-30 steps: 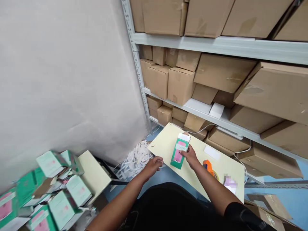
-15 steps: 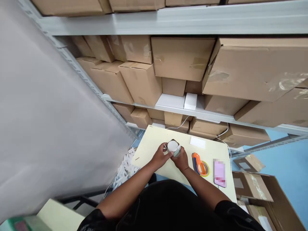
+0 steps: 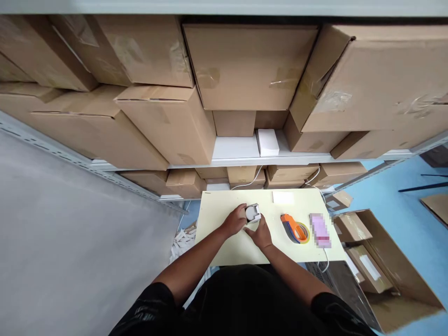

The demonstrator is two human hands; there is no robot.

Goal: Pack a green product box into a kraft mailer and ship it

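Note:
A small white box [image 3: 258, 217] with raised flaps is between my hands above the pale yellow table [image 3: 224, 252]. Inside it shows a round white object [image 3: 250, 213], too small to name. My left hand [image 3: 235, 220] grips the box's left side. On the right side, my right hand [image 3: 261, 234] also has hold of the box, its thumb stretched toward the left and its other fingers mostly hidden. An orange tape dispenser [image 3: 290, 223] with a roll of yellowish tape lies to the right of my hands. Behind them is a flat white piece [image 3: 283, 197].
A pixelated pink phone-like item [image 3: 320, 229] with a white cable lies at the table's right. Metal shelves [image 3: 241, 148] holding several cardboard boxes [image 3: 252, 67] stand beyond. On the floor at right is a large open carton [image 3: 402, 266]; paper shreds [image 3: 182, 242] lie at left.
My view has swung, levelling the shelves. The small box has turned in my hands and its flaps now stand up at the right. My right thumb has come away from the box's front.

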